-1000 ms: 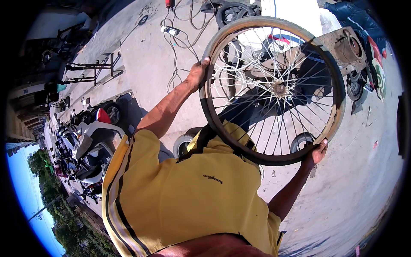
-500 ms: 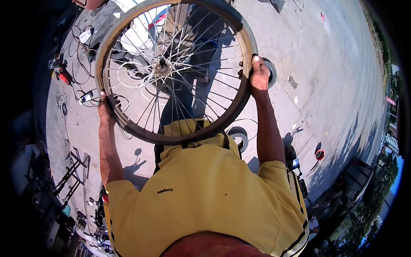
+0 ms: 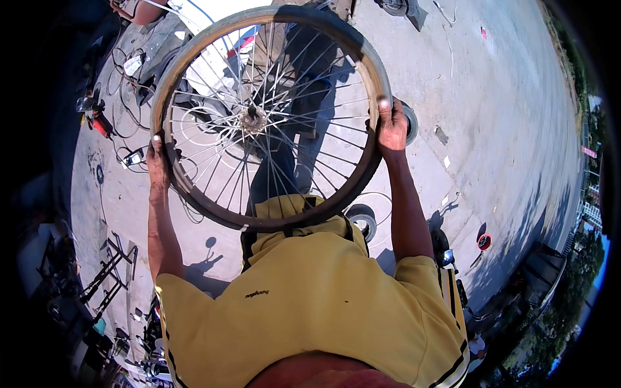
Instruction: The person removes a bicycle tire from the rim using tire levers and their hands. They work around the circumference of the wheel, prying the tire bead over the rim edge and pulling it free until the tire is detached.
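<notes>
I hold a bicycle wheel [image 3: 253,120] up in front of my body, its spoked face toward me. It has a dark tyre [image 3: 284,224] with a brownish, dusty sidewall, thin metal spokes and a toothed sprocket at the hub. My left hand [image 3: 157,163] grips the tyre and rim on the left side, thumb on the near face and fingertips curling through inside the rim. On the right side my right hand [image 3: 392,134] grips it likewise, thumb lying along the tyre. Part of each hand's fingers is hidden behind the wheel.
On the concrete ground lie a loose tyre [image 3: 410,123] beyond my right hand and another tyre [image 3: 364,223] nearer my legs. A red-rimmed container [image 3: 484,242] stands farther right. At the left are cables, a red-and-black tool [image 3: 100,125] and a dark metal frame [image 3: 116,271].
The wheel, with both hands still holding it, has come slightly down and right in the picture, nearer my body. The ground behind has shifted a little downward too.
</notes>
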The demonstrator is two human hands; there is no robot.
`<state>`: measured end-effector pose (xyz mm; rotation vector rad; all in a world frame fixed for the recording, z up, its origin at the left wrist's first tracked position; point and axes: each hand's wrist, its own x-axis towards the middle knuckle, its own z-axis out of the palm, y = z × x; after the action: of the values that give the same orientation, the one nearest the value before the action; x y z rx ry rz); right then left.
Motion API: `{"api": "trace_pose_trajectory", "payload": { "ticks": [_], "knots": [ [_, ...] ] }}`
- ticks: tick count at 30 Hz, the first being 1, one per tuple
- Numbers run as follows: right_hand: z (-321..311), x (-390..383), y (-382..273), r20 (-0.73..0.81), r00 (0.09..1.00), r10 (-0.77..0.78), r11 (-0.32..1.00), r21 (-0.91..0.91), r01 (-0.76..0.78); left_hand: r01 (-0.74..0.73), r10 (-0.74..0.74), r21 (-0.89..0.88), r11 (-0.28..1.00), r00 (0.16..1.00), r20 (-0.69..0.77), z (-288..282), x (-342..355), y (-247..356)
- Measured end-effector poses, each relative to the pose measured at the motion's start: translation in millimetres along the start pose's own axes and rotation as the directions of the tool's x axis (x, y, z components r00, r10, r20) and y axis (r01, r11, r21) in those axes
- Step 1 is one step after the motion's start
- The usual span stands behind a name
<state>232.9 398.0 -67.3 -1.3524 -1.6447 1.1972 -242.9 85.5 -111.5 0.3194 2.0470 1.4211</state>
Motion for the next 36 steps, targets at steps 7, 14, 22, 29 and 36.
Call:
{"api": "trace_pose_trajectory", "payload": {
  "ticks": [7, 14, 22, 29, 36],
  "knots": [
    [13.1, 52.8, -34.0, 0.051, 0.998, 0.019, 0.885, -0.466, 0.007, -0.059, 0.055, 0.076, 0.995, 0.997, 0.057, -3.8, 19.5, 19.0],
    [19.5, 67.9, -28.6, 0.098, 0.967, 0.236, 0.955, -0.206, -0.212, 0.04, -0.04, 0.134, 0.99, 0.999, -0.005, -18.5, 37.6, -8.9],
    [23.9, 81.6, -39.1, 0.113, 0.993, -0.02, 0.903, -0.425, 0.067, -0.231, 0.3, 0.45, 0.863, 0.95, -0.087, -8.3, 39.3, -3.3],
    [24.2, 90.7, -29.8, 0.098, 0.991, 0.091, 0.953, -0.297, -0.058, -0.759, 0.844, 0.644, 0.094, 0.404, 0.354, 123.1, 3.2, 155.8],
    [23.2, 87.2, -42.1, 0.158, 0.985, 0.065, 0.959, -0.283, -0.018, -0.96, 0.677, 0.101, -0.26, -0.107, 0.728, 353.5, 40.3, 214.8]
  ]
}}
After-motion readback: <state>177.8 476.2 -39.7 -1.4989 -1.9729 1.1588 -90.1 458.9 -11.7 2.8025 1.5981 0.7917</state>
